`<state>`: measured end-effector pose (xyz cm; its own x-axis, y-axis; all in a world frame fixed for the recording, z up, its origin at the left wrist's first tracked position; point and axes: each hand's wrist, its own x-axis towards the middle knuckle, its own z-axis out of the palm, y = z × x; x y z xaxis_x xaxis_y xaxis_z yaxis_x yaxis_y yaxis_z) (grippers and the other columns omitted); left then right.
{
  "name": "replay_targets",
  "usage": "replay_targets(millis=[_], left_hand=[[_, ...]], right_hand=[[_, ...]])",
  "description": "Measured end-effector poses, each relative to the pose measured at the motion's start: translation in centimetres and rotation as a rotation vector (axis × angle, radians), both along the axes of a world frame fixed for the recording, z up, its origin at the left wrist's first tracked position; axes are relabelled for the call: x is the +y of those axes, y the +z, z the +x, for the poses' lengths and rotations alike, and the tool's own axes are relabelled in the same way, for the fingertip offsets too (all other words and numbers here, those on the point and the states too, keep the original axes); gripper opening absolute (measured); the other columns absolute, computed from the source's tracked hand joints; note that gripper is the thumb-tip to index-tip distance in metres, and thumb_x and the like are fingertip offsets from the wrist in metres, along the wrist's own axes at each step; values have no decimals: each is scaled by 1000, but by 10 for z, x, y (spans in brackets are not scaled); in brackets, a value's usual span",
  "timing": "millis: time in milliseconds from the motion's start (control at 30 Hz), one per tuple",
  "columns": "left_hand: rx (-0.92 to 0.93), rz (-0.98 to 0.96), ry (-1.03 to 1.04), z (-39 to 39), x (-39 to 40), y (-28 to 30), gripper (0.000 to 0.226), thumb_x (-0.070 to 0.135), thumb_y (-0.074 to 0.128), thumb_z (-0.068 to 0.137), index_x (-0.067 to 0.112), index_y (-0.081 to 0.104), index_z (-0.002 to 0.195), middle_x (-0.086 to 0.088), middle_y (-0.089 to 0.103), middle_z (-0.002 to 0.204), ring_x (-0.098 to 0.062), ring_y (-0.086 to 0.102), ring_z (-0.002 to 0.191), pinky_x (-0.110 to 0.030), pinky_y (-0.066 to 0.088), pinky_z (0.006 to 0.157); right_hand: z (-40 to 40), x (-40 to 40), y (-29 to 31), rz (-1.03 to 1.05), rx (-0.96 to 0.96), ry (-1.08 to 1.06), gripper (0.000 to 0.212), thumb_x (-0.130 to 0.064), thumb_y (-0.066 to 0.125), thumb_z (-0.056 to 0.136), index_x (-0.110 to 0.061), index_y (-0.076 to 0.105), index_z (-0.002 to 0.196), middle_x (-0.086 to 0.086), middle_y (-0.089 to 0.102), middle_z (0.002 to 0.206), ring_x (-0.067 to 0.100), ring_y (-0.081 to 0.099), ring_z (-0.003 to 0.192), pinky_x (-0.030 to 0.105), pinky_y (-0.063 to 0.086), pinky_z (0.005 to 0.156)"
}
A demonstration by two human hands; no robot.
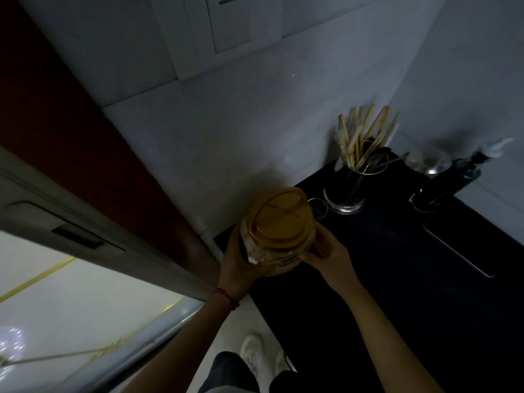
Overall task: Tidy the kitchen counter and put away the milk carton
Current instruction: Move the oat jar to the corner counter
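Observation:
A clear plastic jar [273, 248] with a gold screw lid and pale flaky contents is held over the near left corner of the dark counter [368, 279]. My left hand [241, 265] grips its left side and base. My right hand [326, 251] curls round its right side. No milk carton is in view.
A metal holder of chopsticks and spoons [354, 171] stands at the back, with a small glass [317, 208] beside it. A dark pump bottle [453, 180] and a glass bowl [428, 163] sit at the back right. A phone [459, 248] lies flat. An open door [85, 222] is on the left.

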<state>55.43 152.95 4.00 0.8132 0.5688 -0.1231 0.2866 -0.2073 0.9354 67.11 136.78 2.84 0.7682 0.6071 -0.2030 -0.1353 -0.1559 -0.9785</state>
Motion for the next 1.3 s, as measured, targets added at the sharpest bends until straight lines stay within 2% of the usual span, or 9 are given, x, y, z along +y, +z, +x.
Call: replay_targets(millis=[100, 233, 567, 733, 867, 967, 1067, 1200, 1300], left_hand=[[14, -22, 77, -5, -11, -6, 114, 63, 75, 48, 21, 22, 139, 1, 42, 137, -14, 44, 125, -21, 41, 98], [71, -53, 206, -3, -28, -13, 89, 12, 77, 70, 13, 25, 142, -10, 48, 139, -25, 49, 125, -12, 41, 86], [94, -97, 283, 15, -28, -7, 105, 53, 63, 51, 14, 28, 142, -10, 48, 140, -27, 49, 124, -27, 41, 93], [82, -148, 236, 10, -24, -7, 79, 12, 72, 76, 9, 27, 141, -13, 45, 141, -28, 46, 128, -26, 40, 95], [146, -160, 193, -7, -18, -7, 50, 16, 62, 84, 6, 43, 129, -11, 55, 127, -26, 53, 119, -27, 42, 92], [170, -141, 108, -23, -15, -16, 7, 16, 57, 87, 18, 59, 93, 0, 63, 92, -19, 62, 92, -11, 47, 73], [205, -94, -27, -31, -15, -23, 25, 10, 55, 88, 30, 57, 74, 17, 64, 60, 1, 60, 67, 0, 42, 57], [205, -78, -319, -32, -20, -25, 16, 9, 54, 88, 6, 65, 101, -1, 64, 93, -14, 57, 93, 4, 40, 69], [234, -143, -516, -24, -27, -14, 13, 11, 53, 90, 18, 64, 91, -7, 64, 95, -20, 58, 98, -19, 44, 81]], right_hand=[[-6, 1, -12, -23, -1, -44, 64, 1, 68, 77, -23, 43, 130, 3, 54, 133, -3, 53, 118, 9, 46, 90], [-9, 4, -16, -39, -7, -75, 59, -10, 70, 77, -33, 46, 126, -9, 59, 123, 2, 55, 116, 9, 47, 88], [10, 21, -10, -46, -62, -61, 55, -7, 61, 85, -19, 42, 134, -9, 55, 121, -23, 54, 96, 0, 43, 82], [-4, 17, -15, -90, -10, -127, 44, -11, 58, 88, -13, 49, 131, -6, 57, 119, -24, 55, 90, -5, 40, 74], [-22, 4, -20, -179, 63, -199, 41, -20, 59, 88, -17, 52, 129, -8, 57, 117, 4, 55, 109, 0, 42, 75], [-42, -17, -26, -197, 126, -354, 36, -26, 60, 87, -22, 56, 123, -7, 60, 119, 12, 56, 113, 23, 44, 95], [-68, -43, -26, -216, 153, -505, 31, -30, 57, 89, -23, 59, 119, -4, 63, 113, 13, 60, 106, 28, 46, 94], [-119, -72, -24, -133, 175, -862, 18, -19, 52, 92, -20, 60, 107, 1, 66, 99, 12, 64, 90, 19, 55, 77], [-169, -89, -17, -119, 184, -1109, 17, -18, 51, 92, -17, 61, 106, 3, 67, 95, 14, 66, 89, 16, 56, 71]])
